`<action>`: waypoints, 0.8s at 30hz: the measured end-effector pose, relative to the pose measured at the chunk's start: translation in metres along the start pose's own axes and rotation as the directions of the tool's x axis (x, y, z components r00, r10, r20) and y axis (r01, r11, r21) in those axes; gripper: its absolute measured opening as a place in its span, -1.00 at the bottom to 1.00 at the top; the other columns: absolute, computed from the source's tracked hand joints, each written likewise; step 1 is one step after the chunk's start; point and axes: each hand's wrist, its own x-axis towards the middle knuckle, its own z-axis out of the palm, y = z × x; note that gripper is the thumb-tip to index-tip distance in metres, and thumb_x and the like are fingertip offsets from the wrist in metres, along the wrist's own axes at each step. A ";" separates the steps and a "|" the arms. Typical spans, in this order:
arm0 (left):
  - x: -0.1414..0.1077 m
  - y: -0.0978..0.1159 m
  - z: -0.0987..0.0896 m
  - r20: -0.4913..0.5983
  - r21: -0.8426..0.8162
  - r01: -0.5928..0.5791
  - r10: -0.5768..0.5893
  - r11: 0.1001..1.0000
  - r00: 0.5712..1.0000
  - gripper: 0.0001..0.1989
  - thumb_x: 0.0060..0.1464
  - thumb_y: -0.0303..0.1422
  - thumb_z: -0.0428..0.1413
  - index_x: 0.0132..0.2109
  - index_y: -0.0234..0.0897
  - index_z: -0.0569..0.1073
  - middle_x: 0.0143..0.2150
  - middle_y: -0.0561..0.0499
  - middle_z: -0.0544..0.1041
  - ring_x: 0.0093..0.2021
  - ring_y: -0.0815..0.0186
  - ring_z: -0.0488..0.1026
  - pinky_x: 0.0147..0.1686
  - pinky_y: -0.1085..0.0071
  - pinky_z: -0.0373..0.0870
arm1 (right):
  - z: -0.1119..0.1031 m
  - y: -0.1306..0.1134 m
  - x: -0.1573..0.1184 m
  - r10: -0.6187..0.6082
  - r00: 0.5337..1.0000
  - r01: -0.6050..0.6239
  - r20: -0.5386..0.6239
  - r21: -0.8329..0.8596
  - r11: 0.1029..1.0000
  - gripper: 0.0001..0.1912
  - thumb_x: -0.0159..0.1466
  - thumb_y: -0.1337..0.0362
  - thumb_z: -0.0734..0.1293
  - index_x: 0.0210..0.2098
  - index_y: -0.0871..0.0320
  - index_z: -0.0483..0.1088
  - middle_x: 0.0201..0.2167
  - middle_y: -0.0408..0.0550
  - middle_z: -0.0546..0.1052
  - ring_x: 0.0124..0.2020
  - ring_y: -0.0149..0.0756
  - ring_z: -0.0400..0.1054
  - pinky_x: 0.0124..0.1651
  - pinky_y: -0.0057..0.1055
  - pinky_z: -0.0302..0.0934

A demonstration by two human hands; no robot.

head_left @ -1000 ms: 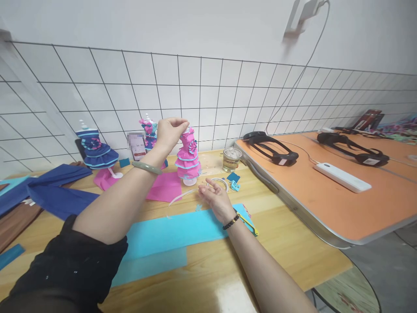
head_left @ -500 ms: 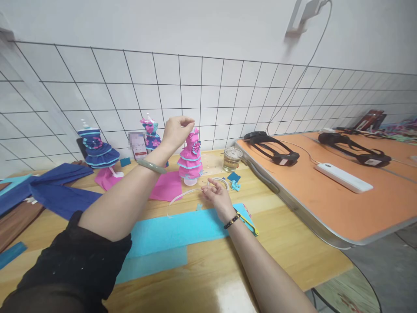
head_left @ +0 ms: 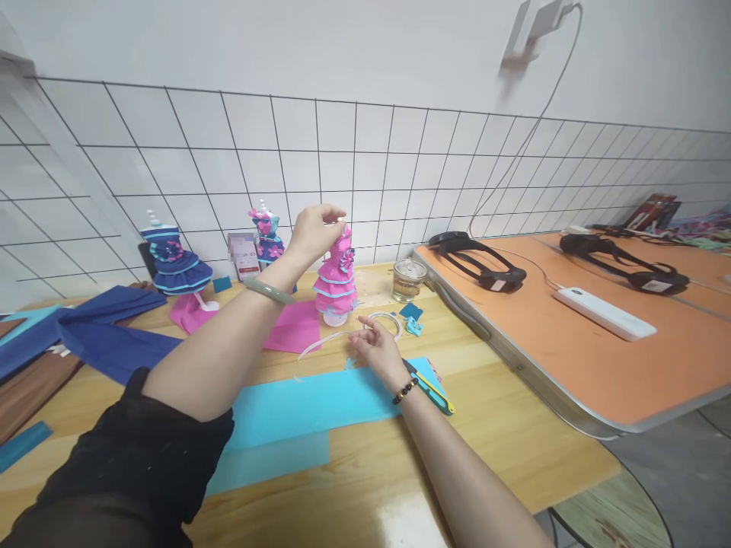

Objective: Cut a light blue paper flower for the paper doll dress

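My left hand (head_left: pixel 316 234) is closed at the top of a small dress form, its fingertips at the white neck knob. The form wears a pink tiered dress (head_left: pixel 336 285) with light blue trim and a flower, and stands upright on a white round base. My right hand (head_left: pixel 378 352) is low over the table, right of the base, with thumb and fingers together at the end of a narrow white tape strip (head_left: pixel 320 344). Behind that hand lies a tape roll (head_left: pixel 395 323). Under its wrist are a turquoise paper sheet (head_left: pixel 320 403) and a yellow-green cutter (head_left: pixel 435 392).
Two more dress forms, one in a navy dress (head_left: pixel 180 262), stand at the left back beside a phone (head_left: pixel 245 259). A glass jar (head_left: pixel 407 280) is behind the right hand. Blue fabric (head_left: pixel 114 327) lies left. An orange table (head_left: pixel 571 365) holds black headsets and a white power bank (head_left: pixel 606 313).
The tape strip's free end has shifted slightly up and right, and its arc looks shorter. My right hand has moved slightly left. The left hand stays at the form's top.
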 end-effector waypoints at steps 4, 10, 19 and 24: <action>-0.001 -0.002 0.000 0.018 -0.016 -0.005 0.005 1.000 1.000 -0.77 -0.14 -0.39 0.05 -0.26 -0.28 0.49 -0.29 -0.04 0.51 -0.24 0.30 0.42 -0.19 0.40 0.32 | -0.001 0.002 0.001 -0.003 1.000 0.004 0.011 -0.023 1.000 -0.51 -0.09 0.31 0.39 -0.15 0.14 0.24 -0.53 -0.20 0.46 -0.47 -0.41 0.34 -0.39 -0.47 0.16; -0.002 -0.002 0.000 0.011 -0.020 0.006 -0.006 1.000 1.000 -0.77 -0.11 -0.36 0.05 -0.26 -0.30 0.49 -0.30 -0.03 0.52 -0.24 0.32 0.42 -0.19 0.42 0.31 | -0.001 0.002 0.000 0.007 1.000 -0.006 0.021 -0.060 0.998 -0.48 -0.07 0.29 0.38 -0.11 0.20 0.20 -0.52 -0.19 0.45 -0.51 -0.44 0.30 -0.43 -0.48 0.13; 0.002 -0.005 -0.002 0.023 -0.068 0.063 -0.061 0.996 0.998 -0.77 -0.10 -0.32 0.08 -0.29 -0.34 0.51 -0.28 -0.06 0.54 -0.27 0.30 0.44 -0.21 0.40 0.35 | -0.003 0.009 0.003 0.022 0.999 -0.018 0.048 -0.087 0.996 -0.45 -0.05 0.26 0.35 -0.08 0.24 0.17 -0.52 -0.18 0.40 -0.55 -0.47 0.23 -0.51 -0.50 0.06; 0.005 -0.008 0.000 0.006 -0.082 0.062 -0.062 0.995 0.998 -0.78 -0.10 -0.35 0.08 -0.28 -0.35 0.51 -0.27 -0.07 0.54 -0.24 0.29 0.43 -0.17 0.37 0.34 | -0.004 0.009 0.002 0.024 0.998 -0.019 0.064 -0.087 0.996 -0.44 -0.03 0.23 0.34 -0.07 0.26 0.16 -0.55 -0.21 0.37 -0.56 -0.48 0.21 -0.50 -0.50 0.05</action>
